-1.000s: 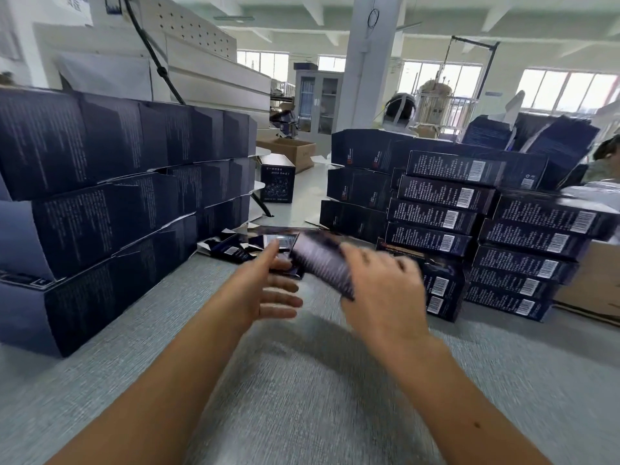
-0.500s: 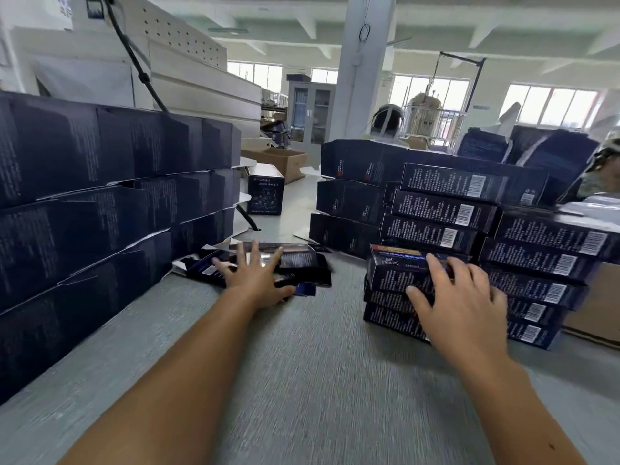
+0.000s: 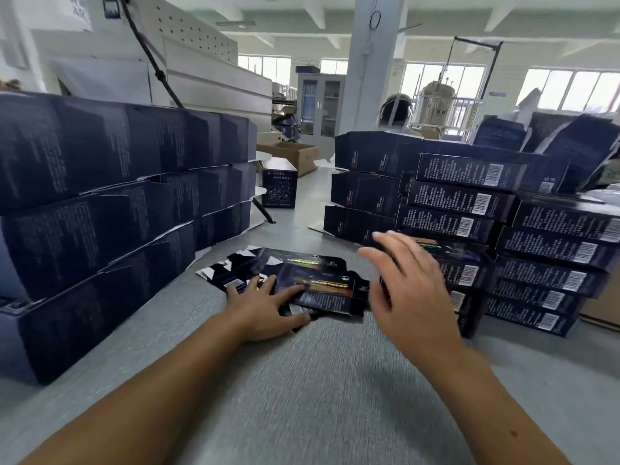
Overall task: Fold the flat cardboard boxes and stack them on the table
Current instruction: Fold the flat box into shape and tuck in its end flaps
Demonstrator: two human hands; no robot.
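Observation:
A loose pile of flat dark box blanks (image 3: 322, 283) lies on the grey table (image 3: 302, 380) in the middle. My left hand (image 3: 268, 307) rests on the near left part of the pile, fingers spread and fairly straight. My right hand (image 3: 409, 290) hovers above the table just right of the pile, fingers extended, holding nothing. Directly behind my right hand stands a stack of folded dark boxes with barcodes (image 3: 469, 273), partly hidden by the hand.
A tall wall of large dark boxes (image 3: 100, 209) lines the left side. More folded boxes (image 3: 553, 250) are stacked at right and behind (image 3: 369, 193). A single small box (image 3: 280, 187) stands farther back. A person's head shows behind the right stacks.
My right hand has left the folded box on the right stack and moved left toward the flat pile. My left hand stays on the pile, pulling a blank slightly nearer.

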